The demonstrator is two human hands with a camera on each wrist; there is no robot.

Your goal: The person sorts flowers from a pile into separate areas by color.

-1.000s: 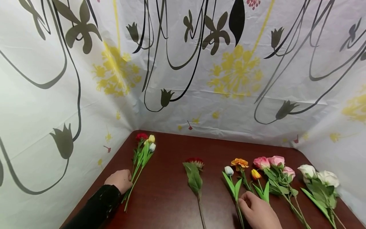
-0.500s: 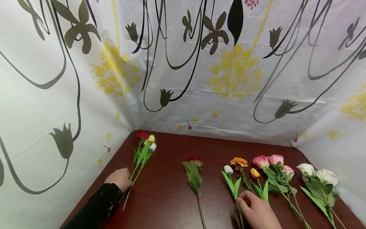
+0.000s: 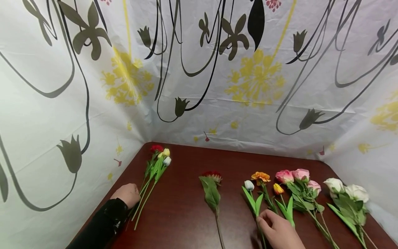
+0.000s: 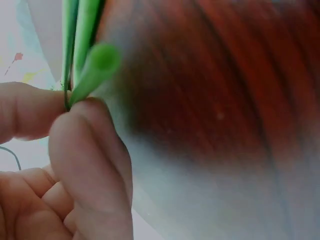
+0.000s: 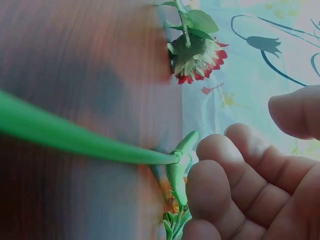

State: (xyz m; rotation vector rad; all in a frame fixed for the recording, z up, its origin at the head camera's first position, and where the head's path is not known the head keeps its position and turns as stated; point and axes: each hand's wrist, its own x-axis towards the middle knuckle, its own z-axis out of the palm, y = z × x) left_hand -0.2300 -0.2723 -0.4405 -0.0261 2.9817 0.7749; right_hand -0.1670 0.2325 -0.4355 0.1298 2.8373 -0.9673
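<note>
At the left, my left hand [image 3: 126, 195] is at the lower stems of a small bunch with a red flower [image 3: 157, 148], yellow tulips [image 3: 166, 152] and a white tulip [image 3: 167, 161]. In the left wrist view, its thumb and a finger pinch at the green stems [image 4: 95, 70], one cut end facing the camera. My right hand [image 3: 278, 228] is beside another white tulip [image 3: 249, 185] lying on the table. In the right wrist view its loosely bent fingers [image 5: 215, 185] are near the tulip's leaves [image 5: 176, 172], thumb held apart.
A single dark red flower [image 3: 212, 177] lies mid-table [image 3: 180, 207]. Right of it are an orange flower [image 3: 261, 177], an orange-yellow tulip [image 3: 278, 188], pink roses [image 3: 284, 176] and white roses [image 3: 356, 193]. A patterned white sheet [image 3: 199, 86] encloses the table.
My left hand has shifted slightly left, and the stems beside it look more spread. My right hand stays almost in place by the white tulip.
</note>
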